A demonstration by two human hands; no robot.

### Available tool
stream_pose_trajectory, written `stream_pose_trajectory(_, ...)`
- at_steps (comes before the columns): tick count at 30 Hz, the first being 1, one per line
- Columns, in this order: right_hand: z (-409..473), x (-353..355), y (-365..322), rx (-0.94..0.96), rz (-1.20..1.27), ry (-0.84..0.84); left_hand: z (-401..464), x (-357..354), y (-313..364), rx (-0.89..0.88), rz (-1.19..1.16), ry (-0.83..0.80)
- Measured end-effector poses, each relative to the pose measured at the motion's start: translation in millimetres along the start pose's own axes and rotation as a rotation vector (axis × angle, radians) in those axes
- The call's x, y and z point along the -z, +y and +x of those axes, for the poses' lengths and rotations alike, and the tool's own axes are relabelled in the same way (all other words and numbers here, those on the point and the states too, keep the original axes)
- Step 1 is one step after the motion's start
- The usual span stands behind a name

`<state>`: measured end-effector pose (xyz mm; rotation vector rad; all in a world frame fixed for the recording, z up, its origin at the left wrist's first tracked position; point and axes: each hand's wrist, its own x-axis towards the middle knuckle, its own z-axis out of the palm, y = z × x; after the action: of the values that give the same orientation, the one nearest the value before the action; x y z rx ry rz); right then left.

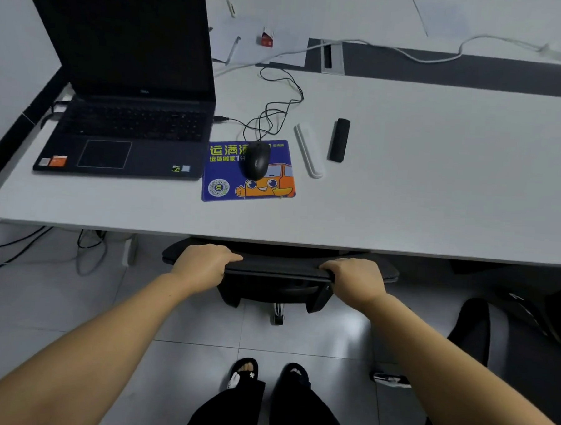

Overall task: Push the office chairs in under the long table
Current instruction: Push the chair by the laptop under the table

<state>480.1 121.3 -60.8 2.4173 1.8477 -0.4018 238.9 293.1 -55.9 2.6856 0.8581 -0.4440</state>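
Gripping the office chair's backrest (279,269) top, left hand (201,266) and right hand (357,279) curl over it — seat already beneath the table's near edge (433,249); next, probably release.

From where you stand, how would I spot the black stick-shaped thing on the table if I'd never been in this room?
Start at the open laptop on the left of the white table, then move right past the blue mouse pad with its black mouse. Two slim bars lie side by side there, apart from each other. The black stick is the right-hand one, darker and shorter than its white neighbour.
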Motion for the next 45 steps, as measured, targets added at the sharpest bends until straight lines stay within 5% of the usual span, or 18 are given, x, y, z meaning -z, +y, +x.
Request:
stream_pose_trajectory(8, -14, 31, -6, 0.0, 0.217, -0.225, -7, 25, 2, -0.104, -0.058, -0.183)
stream_pose_trajectory(12, -53, 62, -23, -0.064, 0.524, 0.028, -28, 55, 16, -0.14, -0.255, -0.007)
stream_pose_trajectory(16, -109, 73, -46, -0.214, 0.892, 0.314, -68, 77, 32, -0.136, -0.704, 0.262)
stream_pose_trajectory(23, -198, 53, -93, -0.544, 1.223, 0.682, -119, 68, 72, -0.191, -1.142, 0.353)
stream_pose_trajectory(32, -304, 29, -119, -0.935, 1.303, 1.001, -142, 37, 153, -0.344, -1.087, 0.111)
stream_pose_trajectory(45, -521, -16, -78, -1.104, 1.307, 1.198, -221, -35, 355, -0.563, -1.04, -0.064)
